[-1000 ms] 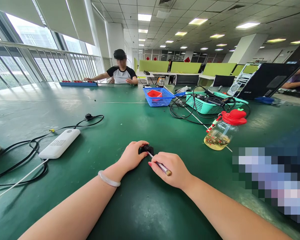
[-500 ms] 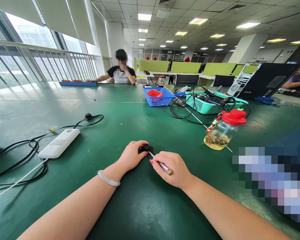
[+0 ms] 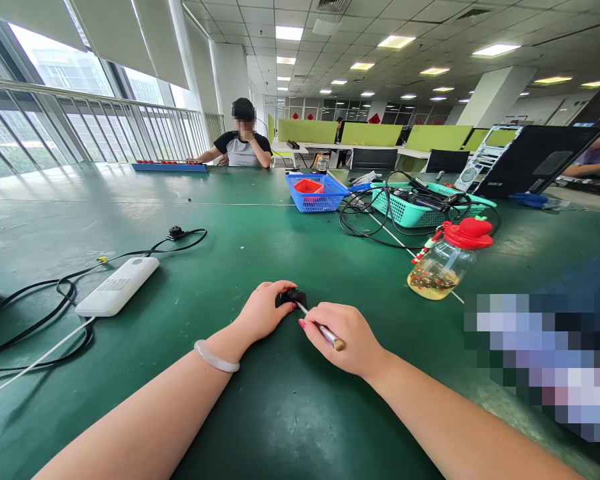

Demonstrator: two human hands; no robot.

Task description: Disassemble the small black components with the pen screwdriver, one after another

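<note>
My left hand is curled around a small black part and presses it onto the green table. A pale bangle sits on that wrist. My right hand is closed on a thin screwdriver held like a pen. Its tip rests on the black part, its brown end points back toward me.
A white power bank with black and white cables lies at the left. A glass bottle with a red lid stands at the right. Further back are a blue basket, a green basket of cables and a seated person.
My hands and the screwdriver stay almost still on the black part. The person at the far end has raised a hand toward the head.
</note>
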